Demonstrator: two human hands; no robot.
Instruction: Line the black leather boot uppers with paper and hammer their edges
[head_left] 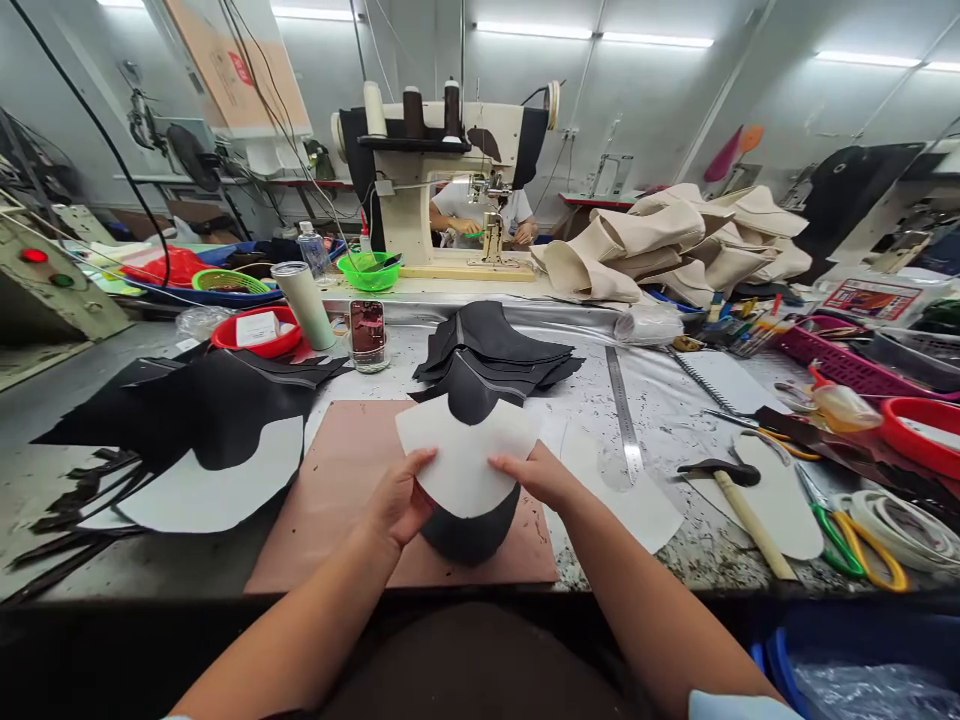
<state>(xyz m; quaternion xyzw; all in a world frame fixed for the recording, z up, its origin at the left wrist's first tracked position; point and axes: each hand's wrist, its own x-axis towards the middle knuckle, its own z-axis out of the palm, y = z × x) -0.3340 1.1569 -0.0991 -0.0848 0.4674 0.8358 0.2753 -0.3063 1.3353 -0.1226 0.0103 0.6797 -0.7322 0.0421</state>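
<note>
Between both hands is a white curved shoe-upper piece [469, 455] with a notch at its far edge, held above a pinkish-brown board [330, 500]. My left hand [407, 498] grips its left side, thumb on top and fingers underneath. On the right side, my right hand [534, 475] pinches it the same way. A black piece [472, 540] shows below the white one; whether the two are joined I cannot tell. Just beyond lies a stack of black upper pieces [491, 345]. To the left, more black pieces [217, 390] lie with a white piece [217, 490].
A sewing machine [405, 190] stands at the back, with a person [457, 215] behind it. Cream-coloured uppers [675, 240] are heaped at back right. On the right lie a steel ruler [622, 415], a hammer [750, 515] and scissors [847, 535]. A tumbler [304, 300] stands at left.
</note>
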